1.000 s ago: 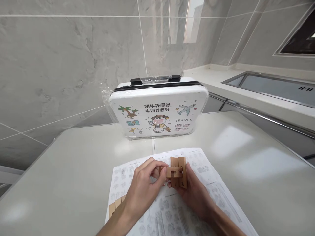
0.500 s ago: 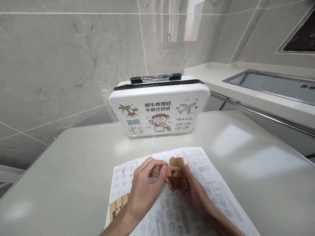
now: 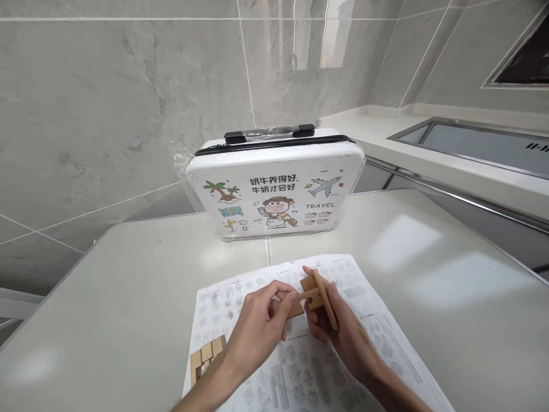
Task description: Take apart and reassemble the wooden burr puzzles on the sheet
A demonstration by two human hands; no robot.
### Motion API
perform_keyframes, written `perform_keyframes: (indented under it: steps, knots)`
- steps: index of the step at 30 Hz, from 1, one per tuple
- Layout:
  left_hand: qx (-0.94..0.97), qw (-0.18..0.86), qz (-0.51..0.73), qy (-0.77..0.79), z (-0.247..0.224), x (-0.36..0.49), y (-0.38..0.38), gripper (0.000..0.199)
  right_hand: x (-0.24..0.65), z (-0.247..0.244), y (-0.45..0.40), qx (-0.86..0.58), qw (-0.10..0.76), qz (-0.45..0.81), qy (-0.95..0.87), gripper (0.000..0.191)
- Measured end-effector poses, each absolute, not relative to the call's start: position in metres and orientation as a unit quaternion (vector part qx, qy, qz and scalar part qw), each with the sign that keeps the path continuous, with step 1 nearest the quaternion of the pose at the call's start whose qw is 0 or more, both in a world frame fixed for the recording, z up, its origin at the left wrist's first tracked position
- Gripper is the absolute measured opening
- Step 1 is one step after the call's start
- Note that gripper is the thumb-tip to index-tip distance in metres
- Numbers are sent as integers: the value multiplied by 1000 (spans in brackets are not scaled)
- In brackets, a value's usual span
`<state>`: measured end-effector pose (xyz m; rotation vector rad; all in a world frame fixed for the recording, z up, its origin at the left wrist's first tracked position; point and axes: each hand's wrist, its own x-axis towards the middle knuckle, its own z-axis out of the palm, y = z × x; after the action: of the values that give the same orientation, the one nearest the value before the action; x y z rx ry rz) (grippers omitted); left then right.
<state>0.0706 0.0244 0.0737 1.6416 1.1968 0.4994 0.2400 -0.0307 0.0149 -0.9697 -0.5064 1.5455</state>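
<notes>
Notched wooden pieces are held together in my right hand, whose thumb and fingers wrap round them; the outer piece stands edge-on. My left hand pinches the end of another wooden piece, which reaches across to the pieces on the right. The left fingers partly hide it, and exactly how the pieces fit together cannot be made out. Both hands are over a printed sheet covered in small diagrams. More wooden pieces lie at the sheet's left edge, partly behind my left forearm.
Behind the sheet, a white case with a black handle and cartoon prints stands in clear wrap against the tiled wall. The pale table holds all this. At the right is a counter with a glass-topped inset.
The wooden pieces in my right hand have turned from showing their numbered faces to nearly edge-on. My left hand has tilted the piece it pinches.
</notes>
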Motion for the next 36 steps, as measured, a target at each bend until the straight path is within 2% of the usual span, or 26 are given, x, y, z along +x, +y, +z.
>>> perform_keyframes:
  steps: [9, 16, 23, 30, 36]
  knots:
    - [630, 521, 265, 511, 78, 73, 28, 46, 245, 21, -31, -339, 586, 708, -200, 71]
    - [603, 668, 168, 402, 75, 70, 28, 51, 254, 16, -27, -326, 619, 703, -126, 62]
    - [560, 717, 176, 375, 73, 67, 32, 54, 254, 21, -24, -298, 628, 711, -107, 56]
    - [593, 693, 161, 376, 73, 61, 36, 51, 252, 16, -25, -303, 614, 711, -160, 50]
    - [621, 658, 122, 407, 81, 59, 36, 56, 246, 14, -28, -304, 586, 727, -189, 36]
